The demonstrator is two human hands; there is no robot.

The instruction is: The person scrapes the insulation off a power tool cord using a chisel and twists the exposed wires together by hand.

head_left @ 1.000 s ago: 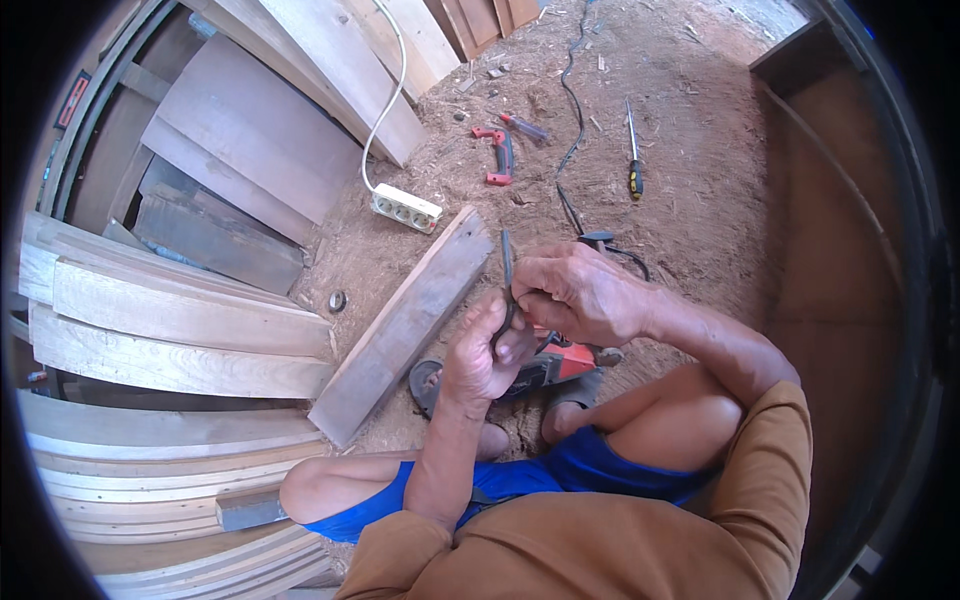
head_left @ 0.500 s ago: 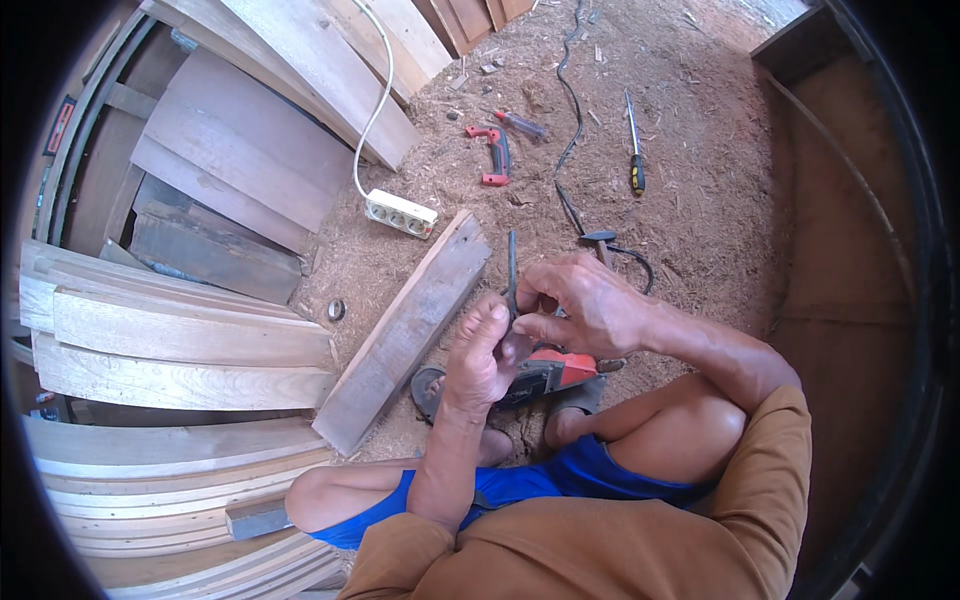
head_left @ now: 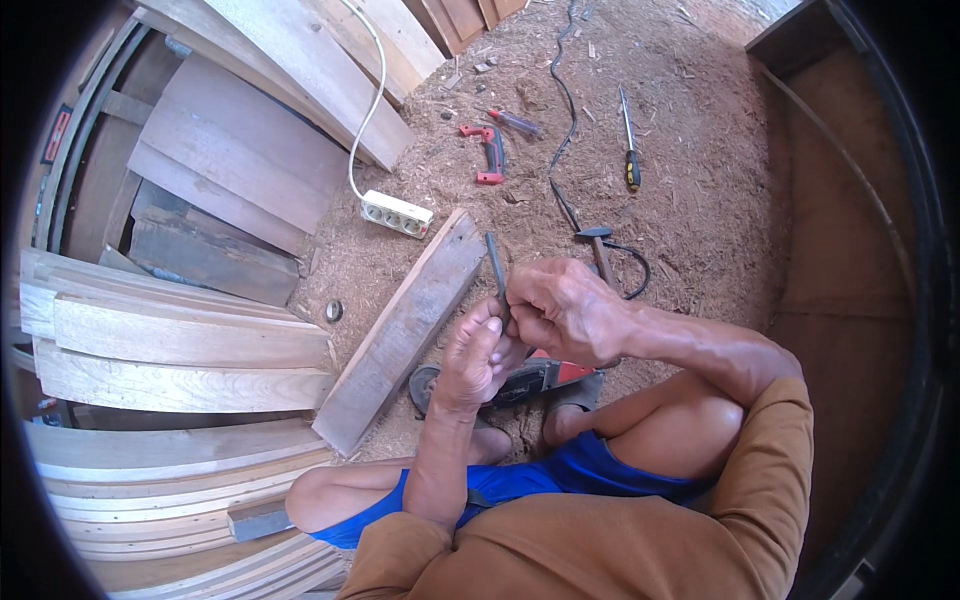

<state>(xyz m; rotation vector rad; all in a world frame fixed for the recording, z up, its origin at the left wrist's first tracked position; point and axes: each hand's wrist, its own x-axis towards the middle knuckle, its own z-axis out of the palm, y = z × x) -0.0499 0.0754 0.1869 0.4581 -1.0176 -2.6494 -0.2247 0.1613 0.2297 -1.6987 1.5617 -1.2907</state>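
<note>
Upright in my left hand (head_left: 474, 358) is a thin dark metal rod (head_left: 495, 262), its upper end standing clear above the fingers. The thumb and fingers are closed around its lower part. My right hand (head_left: 568, 308) presses against the left one beside the rod, its fingers curled in; whatever they pinch is hidden. Below both hands, a red and black power tool (head_left: 545, 378) with a round disc guard, like an angle grinder, lies by my feet, partly covered by my hands. Just beyond my right hand lies a hammer (head_left: 600, 252) with a wooden handle.
A thick timber block (head_left: 400, 335) lies left of my hands. Farther out are a white power strip (head_left: 397, 213), a red and grey handle piece (head_left: 488, 155), a clear-handled screwdriver (head_left: 516, 124) and a long screwdriver (head_left: 631, 150). Stacked boards (head_left: 190, 345) line the left; a tape roll (head_left: 333, 311) sits nearby.
The rod has tipped leftward at its top. My right hand has shifted slightly left and closed in against my left hand, and more of the hammer shows.
</note>
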